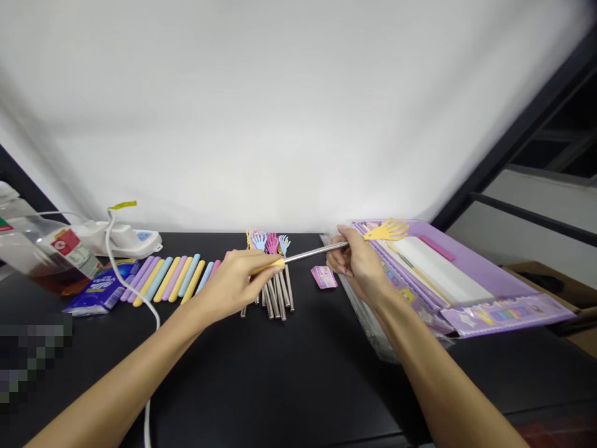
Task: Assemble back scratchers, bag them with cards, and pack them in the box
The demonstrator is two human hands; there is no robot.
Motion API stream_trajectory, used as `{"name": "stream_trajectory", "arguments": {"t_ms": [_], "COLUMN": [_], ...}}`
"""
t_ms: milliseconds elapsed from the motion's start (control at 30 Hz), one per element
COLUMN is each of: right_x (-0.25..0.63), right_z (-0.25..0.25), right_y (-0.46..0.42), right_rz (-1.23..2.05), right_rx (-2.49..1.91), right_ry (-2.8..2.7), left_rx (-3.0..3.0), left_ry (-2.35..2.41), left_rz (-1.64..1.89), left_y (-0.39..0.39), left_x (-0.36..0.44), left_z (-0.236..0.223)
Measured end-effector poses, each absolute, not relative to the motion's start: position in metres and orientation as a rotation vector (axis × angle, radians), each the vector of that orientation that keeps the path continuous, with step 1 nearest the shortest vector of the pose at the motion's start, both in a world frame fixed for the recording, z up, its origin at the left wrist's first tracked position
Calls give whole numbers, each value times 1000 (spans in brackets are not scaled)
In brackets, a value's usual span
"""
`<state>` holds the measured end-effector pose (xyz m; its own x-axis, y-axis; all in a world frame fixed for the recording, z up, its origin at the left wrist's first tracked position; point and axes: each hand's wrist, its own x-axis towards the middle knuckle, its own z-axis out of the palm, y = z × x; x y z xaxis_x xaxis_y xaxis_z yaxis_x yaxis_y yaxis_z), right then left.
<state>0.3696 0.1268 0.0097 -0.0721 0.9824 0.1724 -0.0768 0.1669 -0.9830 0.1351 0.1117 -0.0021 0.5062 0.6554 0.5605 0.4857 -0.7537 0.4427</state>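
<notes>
Both hands hold one telescopic back scratcher [321, 250], a thin metal rod with a yellow hand-shaped head [387, 231] and a yellow grip. My left hand [236, 280] is closed on the yellow grip end. My right hand [357, 261] pinches the rod near the head, above an open purple display box [471, 280]. Under my left hand lies a bunch of metal rods [277, 295] with pink, blue and yellow hand-shaped heads [268, 241].
Several pastel grip sleeves [170, 277] lie in a row at the left, by a blue packet [100, 289], a white cable [135, 292], a power strip [124, 239] and a clear bottle [44, 255]. A small pink card [324, 277] lies on the black table [289, 373].
</notes>
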Motion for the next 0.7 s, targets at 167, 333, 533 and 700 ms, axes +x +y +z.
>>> {"name": "stream_trajectory", "arguments": {"t_ms": [167,333,533,700], "right_x": [353,351,377,401], "right_z": [-2,2,15,14], "right_y": [119,117,126,130], "right_rz": [1183,1264,1159,991], "right_rx": [-970,-1052,-949,-1046], "right_ry": [-1485,-1508,-1258,-1673], "left_rx": [2381,2412,2501,2643], "left_ry": [926,991,1097,1047], "left_rz": [975,986,1126,1048], "left_y": [101,105,122,126], "left_x": [148,144,123,118], "left_z": [-2,0,0,-7]}}
